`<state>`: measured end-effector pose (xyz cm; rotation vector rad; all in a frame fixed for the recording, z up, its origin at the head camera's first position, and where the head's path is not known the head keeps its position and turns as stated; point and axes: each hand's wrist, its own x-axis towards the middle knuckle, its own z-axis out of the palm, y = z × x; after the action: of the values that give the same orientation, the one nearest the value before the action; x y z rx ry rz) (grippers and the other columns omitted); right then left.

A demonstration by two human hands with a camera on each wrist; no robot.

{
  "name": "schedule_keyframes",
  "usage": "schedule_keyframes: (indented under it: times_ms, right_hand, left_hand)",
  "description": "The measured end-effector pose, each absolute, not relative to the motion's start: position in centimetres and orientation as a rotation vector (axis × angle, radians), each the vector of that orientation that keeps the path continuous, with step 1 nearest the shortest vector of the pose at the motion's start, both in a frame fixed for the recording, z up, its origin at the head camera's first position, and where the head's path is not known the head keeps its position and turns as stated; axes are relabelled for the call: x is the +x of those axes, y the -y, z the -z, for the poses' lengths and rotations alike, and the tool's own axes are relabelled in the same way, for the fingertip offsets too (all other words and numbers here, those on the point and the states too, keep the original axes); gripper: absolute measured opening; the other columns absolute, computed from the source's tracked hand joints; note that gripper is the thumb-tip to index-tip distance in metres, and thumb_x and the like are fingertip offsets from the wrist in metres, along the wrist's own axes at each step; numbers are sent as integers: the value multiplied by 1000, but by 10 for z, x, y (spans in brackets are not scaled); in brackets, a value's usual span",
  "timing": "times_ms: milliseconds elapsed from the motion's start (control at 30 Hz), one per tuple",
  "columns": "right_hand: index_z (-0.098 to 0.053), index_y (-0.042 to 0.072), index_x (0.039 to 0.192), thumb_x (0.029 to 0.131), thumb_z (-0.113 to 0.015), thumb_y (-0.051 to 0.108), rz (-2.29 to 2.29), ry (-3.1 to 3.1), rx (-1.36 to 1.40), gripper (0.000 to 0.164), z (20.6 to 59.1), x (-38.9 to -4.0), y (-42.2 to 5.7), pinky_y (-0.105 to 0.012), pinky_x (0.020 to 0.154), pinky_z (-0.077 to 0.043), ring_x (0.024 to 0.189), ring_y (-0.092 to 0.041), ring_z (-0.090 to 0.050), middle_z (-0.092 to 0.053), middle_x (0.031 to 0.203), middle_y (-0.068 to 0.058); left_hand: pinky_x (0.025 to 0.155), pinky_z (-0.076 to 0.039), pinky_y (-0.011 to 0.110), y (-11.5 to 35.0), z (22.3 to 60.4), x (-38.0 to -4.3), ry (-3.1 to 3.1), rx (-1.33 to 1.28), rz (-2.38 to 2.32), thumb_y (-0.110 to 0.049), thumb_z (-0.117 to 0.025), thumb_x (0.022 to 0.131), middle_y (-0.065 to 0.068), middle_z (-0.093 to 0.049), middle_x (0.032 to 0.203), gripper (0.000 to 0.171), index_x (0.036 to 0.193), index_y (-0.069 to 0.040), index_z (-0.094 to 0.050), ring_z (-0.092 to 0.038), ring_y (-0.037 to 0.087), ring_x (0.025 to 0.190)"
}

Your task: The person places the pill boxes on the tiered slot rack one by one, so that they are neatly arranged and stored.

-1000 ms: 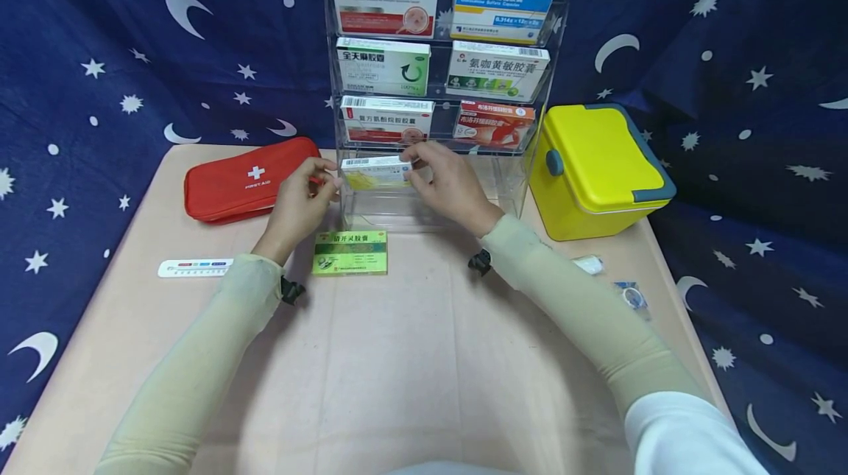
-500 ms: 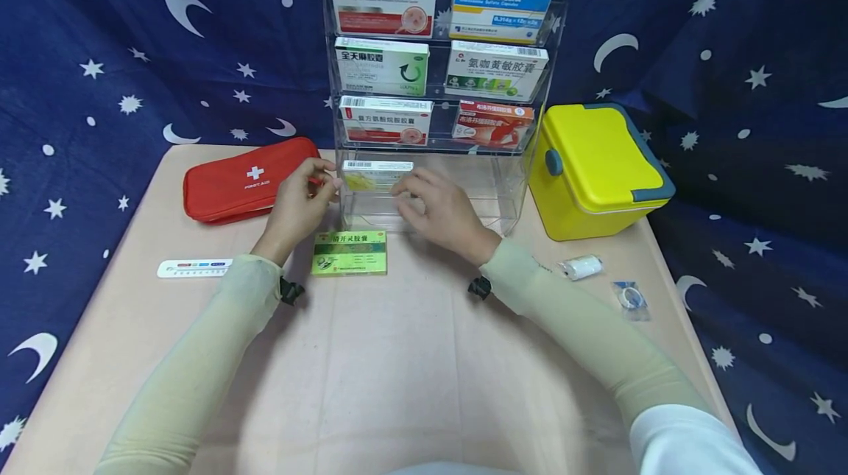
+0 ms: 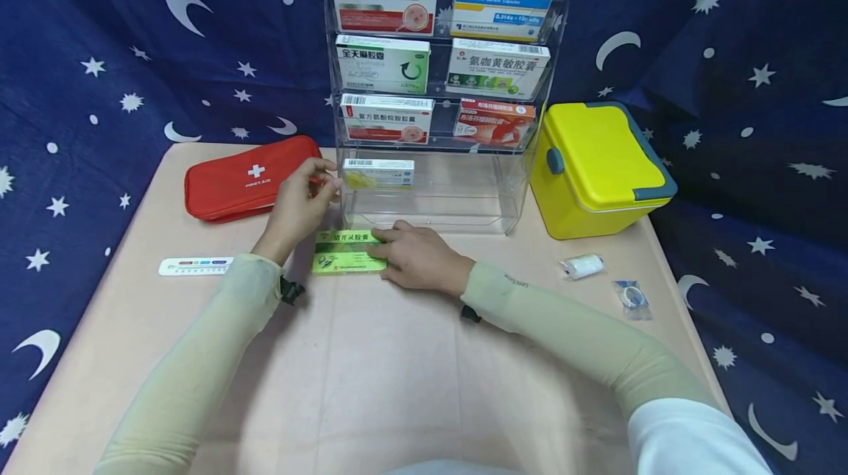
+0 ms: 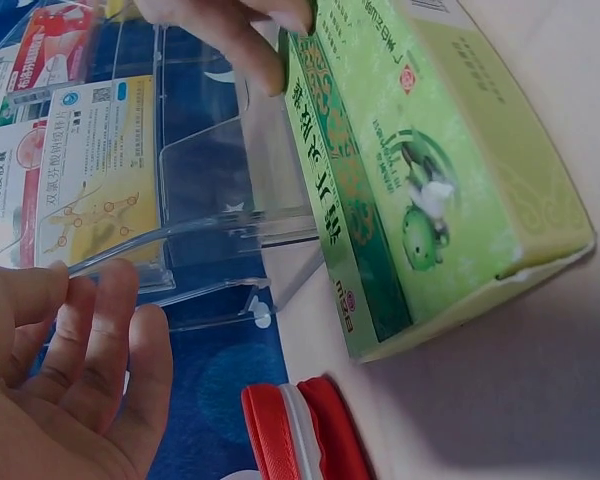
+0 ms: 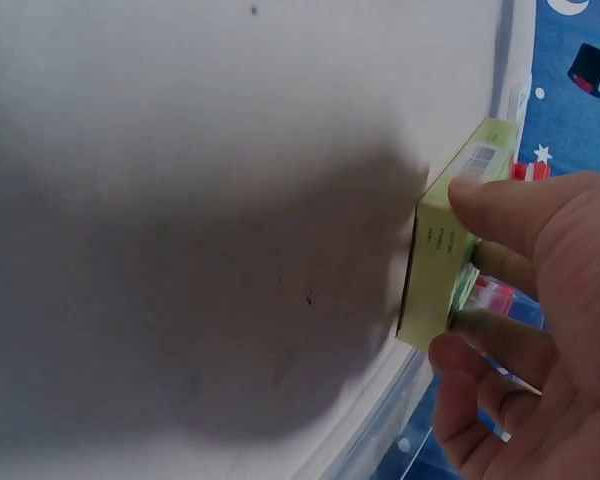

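My left hand (image 3: pixel 301 195) pinches the left edge of the clear acrylic display rack (image 3: pixel 457 217) between thumb and fingers, as the left wrist view shows closely. On the table before the rack lies a flat green medicine box (image 3: pixel 344 258). My right hand (image 3: pixel 420 258) grips its right end, thumb on the near side (image 5: pixel 480 160) and fingers reaching over the top. In the rack's lowest tier, at the left, stands a white and yellow medicine box (image 3: pixel 379 174), with neither hand on it.
Several medicine boxes fill the upper tiers, among them a red one (image 3: pixel 495 123). A red first aid pouch (image 3: pixel 252 180) lies left of the rack, a thermometer strip (image 3: pixel 192 266) nearer. At right stand a yellow case (image 3: pixel 599 166), a bandage roll (image 3: pixel 583 266) and a small packet (image 3: pixel 632 298).
My right hand has let go of the white and yellow box in the lowest tier and moved down to the green medicine box. My left hand has stayed on the rack's edge.
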<state>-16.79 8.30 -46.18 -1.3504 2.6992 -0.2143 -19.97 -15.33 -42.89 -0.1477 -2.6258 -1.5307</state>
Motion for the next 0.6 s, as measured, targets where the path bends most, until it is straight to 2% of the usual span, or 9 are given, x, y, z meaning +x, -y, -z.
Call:
schedule_keyframes:
  times_ms: [200, 400, 600]
  right_hand:
    - [-68, 24, 134, 96, -67, 28, 208, -2703, -1368, 38, 460, -161, -88, -33, 70, -50, 107, -20, -56, -50, 150, -7]
    - [-71, 22, 130, 93, -69, 26, 233, -2695, -1327, 37, 457, -149, -97, -36, 77, -52, 116, -22, -54, -54, 146, -7]
    - [-70, 20, 128, 94, -69, 29, 408, -2722, -1242, 35, 458, -142, -109, -36, 82, -52, 119, -19, -54, -59, 138, -2]
  left_hand:
    - [72, -50, 36, 153, 427, -200, 2614, -165, 1532, -16, -66, 101, 8, -64, 102, 27, 126, -10, -57, -71, 33, 87]
    - [70, -49, 34, 152, 429, -200, 2602, -178, 1511, -16, -66, 101, 7, -65, 101, 26, 125, -10, -58, -72, 27, 83]
    - [68, -49, 35, 153, 430, -200, 2606, -168, 1512, -15, -66, 101, 6, -65, 101, 27, 125, -10, -58, -72, 25, 83]
